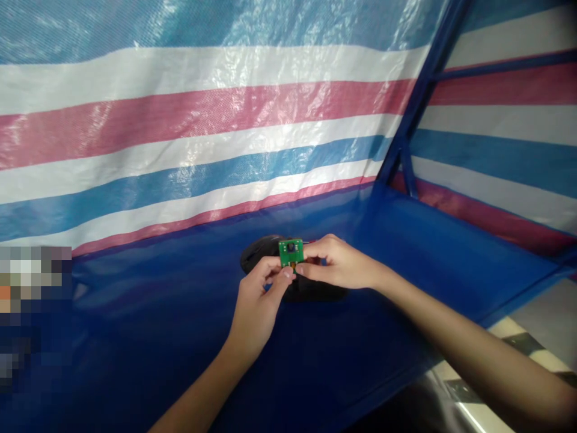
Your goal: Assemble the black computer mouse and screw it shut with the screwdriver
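Observation:
A small green circuit board (285,259) with a square black camera lens is held upright between my two hands. My left hand (258,300) pinches its lower left part between thumb and fingers. From the right, the thumb and fingers of my right hand (340,263) close on the board's other edge. A small amber-coloured strip shows at the board's bottom, between the two thumbs. Behind and below the hands lies a dark black object (259,249), partly hidden, whose kind I cannot make out. A thin reddish bit shows by my right index finger, too small to name.
The hands are over a blue sheet-covered surface (148,325). Striped red, white and blue plastic sheeting (202,114) hangs behind and at the right. A dark blue frame post (408,114) stands in the corner. Blurred blocks hide the left edge. Yellow-and-black floor marking (518,337) shows lower right.

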A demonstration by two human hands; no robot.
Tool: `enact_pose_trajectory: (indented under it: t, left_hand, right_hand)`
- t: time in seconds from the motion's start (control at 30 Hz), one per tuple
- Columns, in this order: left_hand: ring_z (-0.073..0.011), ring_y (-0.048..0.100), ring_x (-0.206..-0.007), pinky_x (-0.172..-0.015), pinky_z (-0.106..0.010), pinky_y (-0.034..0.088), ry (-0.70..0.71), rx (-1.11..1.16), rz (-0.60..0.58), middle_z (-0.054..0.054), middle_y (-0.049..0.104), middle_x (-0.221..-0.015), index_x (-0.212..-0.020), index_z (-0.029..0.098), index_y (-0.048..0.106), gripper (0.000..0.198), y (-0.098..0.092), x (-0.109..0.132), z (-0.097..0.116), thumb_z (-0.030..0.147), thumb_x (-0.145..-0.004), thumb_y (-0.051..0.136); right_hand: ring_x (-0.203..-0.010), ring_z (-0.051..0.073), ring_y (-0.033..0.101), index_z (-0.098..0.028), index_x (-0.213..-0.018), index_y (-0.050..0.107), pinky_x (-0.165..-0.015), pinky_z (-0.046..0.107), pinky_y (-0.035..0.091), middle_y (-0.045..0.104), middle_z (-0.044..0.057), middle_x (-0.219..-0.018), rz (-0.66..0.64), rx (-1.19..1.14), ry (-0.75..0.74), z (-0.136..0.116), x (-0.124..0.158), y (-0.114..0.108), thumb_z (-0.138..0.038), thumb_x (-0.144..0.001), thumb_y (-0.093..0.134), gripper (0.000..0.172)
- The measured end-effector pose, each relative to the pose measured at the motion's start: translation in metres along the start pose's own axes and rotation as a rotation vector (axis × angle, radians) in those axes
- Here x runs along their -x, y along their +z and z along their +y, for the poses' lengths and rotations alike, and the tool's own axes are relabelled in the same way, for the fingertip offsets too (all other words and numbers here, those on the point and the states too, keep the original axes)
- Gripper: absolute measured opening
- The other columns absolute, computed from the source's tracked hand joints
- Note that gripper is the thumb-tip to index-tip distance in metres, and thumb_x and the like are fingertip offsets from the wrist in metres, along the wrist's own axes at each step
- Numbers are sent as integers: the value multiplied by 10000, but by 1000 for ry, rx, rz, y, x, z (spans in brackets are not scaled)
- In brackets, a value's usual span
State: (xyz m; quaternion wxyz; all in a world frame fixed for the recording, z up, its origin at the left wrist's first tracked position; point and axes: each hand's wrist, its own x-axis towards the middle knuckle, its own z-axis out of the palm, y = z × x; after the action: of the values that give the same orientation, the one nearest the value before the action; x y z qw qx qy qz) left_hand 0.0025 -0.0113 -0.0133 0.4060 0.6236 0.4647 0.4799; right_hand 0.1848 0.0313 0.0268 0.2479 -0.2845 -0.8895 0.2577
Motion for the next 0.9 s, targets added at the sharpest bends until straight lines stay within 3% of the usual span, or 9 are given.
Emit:
enact_pose_trajectory:
  t: [0.17,0.37,0.67,0.9]
  left_hand:
    - [-155,647,-779,-750,-280,506,-95,67,15,-20,694,-840,-888,174,650,188,3,2,1,337,-822,583]
    - [-151,623,-718,-693,-270,489,-104,-3,-16,-10,674,-777,-861,177,651,186,3,1,-1,339,-833,563]
    - [-158,630,-734,-685,-268,487,-118,-49,-95,-7,679,-795,-898,195,647,184,-3,0,3,330,-861,527]
    - [-138,621,-733,-688,-252,481,-160,-25,-111,-13,682,-848,-939,186,639,182,0,-8,5,305,-865,523]
  right_hand:
    - [-514,64,358,-109,-759,649,-493,180,291,389,-51,-568,-19,-87,55,2,-1,2,-274,-860,501,244]
    - [-560,81,410,-126,-774,615,-547,196,342,476,-29,-622,-70,-199,83,10,1,7,-265,-874,477,219]
    - [-531,81,427,-157,-751,586,-548,214,320,455,-42,-597,-106,-79,104,-1,-1,-3,-174,-852,484,145]
    - [-546,75,432,-159,-677,517,-538,206,306,490,-34,-608,-77,-96,154,10,-4,0,-198,-865,491,194]
